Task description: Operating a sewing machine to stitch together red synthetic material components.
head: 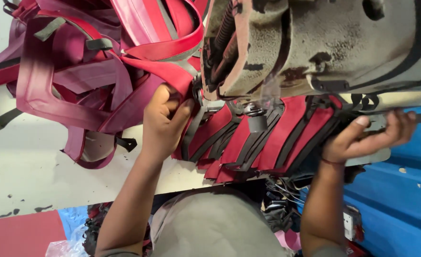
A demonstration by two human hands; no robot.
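Note:
My left hand [163, 121] pinches a red strap piece [170, 71] right beside the needle area [255, 114] of a worn grey sewing machine [325, 43]. My right hand [370, 138] grips the end of a stack of red strap pieces with dark grey webbing [267, 143] that lies fanned out under the machine head. The presser foot sits on the stack between my two hands. My forearms reach up from the bottom of the view.
A large heap of sewn red and maroon straps [72, 71] piles up on the white table [39, 171] at the left. Blue sheeting [401, 204] lies at the right. Red material [15, 235] and cables [282, 200] sit below the table edge.

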